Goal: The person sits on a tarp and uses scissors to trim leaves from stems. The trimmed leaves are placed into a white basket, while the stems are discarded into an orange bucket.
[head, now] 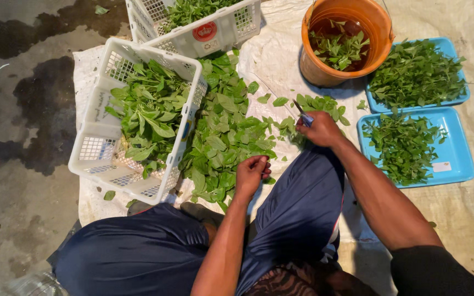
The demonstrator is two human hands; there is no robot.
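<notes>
1. The left hand (252, 171) has its fingers curled together, pinching at leaves on the near edge of the loose leaf pile (223, 131), which lies on the white sheet (272, 57) just in front of the person's knees
2. The right hand (319, 129) is closed around a small blue-handled blade (303, 115), seemingly scissors or a knife; I cannot tell which. It rests beside a smaller leaf cluster (319, 104)
3. Judged done: two blue trays (459, 159) to the right already carry sorted sprigs, the far one heaped fuller than the near one, and an orange bucket (377, 24) holds leaves floating in dark water
4. Judged left: the pile on the sheet is large, the tilted white crate (102, 148) beside it is well filled with leafy stems, and a second white crate (226, 30) behind holds more. By that measure the work looks somewhere short of half done
5. The surface is a pale, creased sheet spread over a rough concrete floor (23, 208), which shows dark wet patches on the left and a few stray leaves
6. The person sits low, in dark blue trousers (297, 214), with everything within arm's reach. No walls or furniture show, and the lighting is dim and warm
</notes>
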